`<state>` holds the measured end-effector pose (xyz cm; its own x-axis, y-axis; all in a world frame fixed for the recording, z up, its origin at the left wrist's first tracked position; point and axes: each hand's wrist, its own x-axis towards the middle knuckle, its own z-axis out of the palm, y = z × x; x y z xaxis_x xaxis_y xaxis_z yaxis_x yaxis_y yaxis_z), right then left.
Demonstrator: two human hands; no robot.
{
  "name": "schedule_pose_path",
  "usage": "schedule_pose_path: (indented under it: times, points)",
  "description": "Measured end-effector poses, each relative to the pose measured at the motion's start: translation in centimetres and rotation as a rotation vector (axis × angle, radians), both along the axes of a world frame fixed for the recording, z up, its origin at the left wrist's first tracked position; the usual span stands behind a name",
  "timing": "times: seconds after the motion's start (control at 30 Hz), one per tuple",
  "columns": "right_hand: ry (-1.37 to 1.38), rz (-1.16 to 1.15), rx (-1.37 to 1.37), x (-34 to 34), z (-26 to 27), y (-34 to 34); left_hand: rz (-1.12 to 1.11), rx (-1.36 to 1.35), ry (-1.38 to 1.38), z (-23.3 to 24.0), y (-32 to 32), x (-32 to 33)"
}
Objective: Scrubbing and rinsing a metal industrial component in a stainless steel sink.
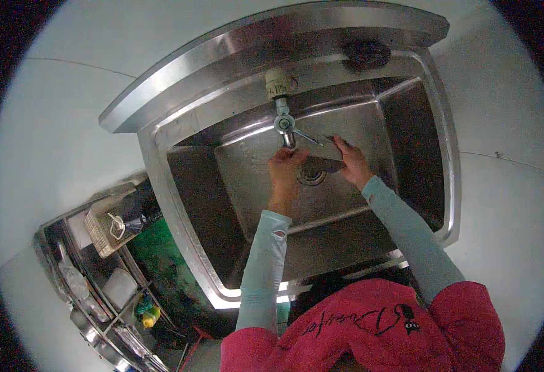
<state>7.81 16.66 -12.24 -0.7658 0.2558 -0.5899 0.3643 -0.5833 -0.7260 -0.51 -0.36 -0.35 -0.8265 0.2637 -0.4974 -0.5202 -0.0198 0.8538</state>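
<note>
Over the stainless steel sink basin [262, 195], my right hand [356, 166] grips the right edge of a flat-sided metal object [328, 163]. Its upper face is shiny, its lower face dark; its exact kind is unclear. My left hand [287, 176] is blurred, with bent fingers at the object's left end, just below the spout of the chrome tap [285, 123]. Whether it grips the object cannot be told. The tap's lever points towards the object. A round drain [311, 176] shows partly below the object, between my hands.
A dark round thing [368, 54] lies on the sink's back ledge [248, 88]. To the left stands a metal shelf rack [125, 314] with a plastic basket [102, 232], a white container [120, 288] and a yellow-green item [148, 316]. Pale walls flank the sink.
</note>
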Motion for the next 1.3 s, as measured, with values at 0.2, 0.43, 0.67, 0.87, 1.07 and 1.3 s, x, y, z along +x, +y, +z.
schedule_pose_path:
  times: [0.2, 0.43, 0.67, 0.87, 1.07, 1.3]
  points:
    - [0.196, 0.0, 0.255, -0.7, 6.6, -4.3, 0.099, 0.012, -0.053, 0.1, -1.5, -0.1]
    - [-0.178, -0.12, -0.085, -1.8, 4.5, -2.3, -0.405, -0.363, 0.213, 2.3, -1.1, -1.8]
    - [0.161, -0.002, 0.179, -2.0, 0.3, -1.1, -0.021, 0.073, -0.165, 5.2, 0.3, -2.0]
    - [0.028, 0.058, 0.062, -2.1, 5.3, -3.4, -0.439, -0.469, 0.317, 2.9, -1.4, -2.3]
    - [-0.213, -0.205, -0.357, -2.4, 10.5, -4.7, -0.483, -0.534, 0.29, 2.1, -1.5, -1.9]
    - [-0.069, -0.137, -0.454, -2.5, 7.5, -3.2, -0.124, -0.024, 0.108, 2.7, -1.9, -1.2]
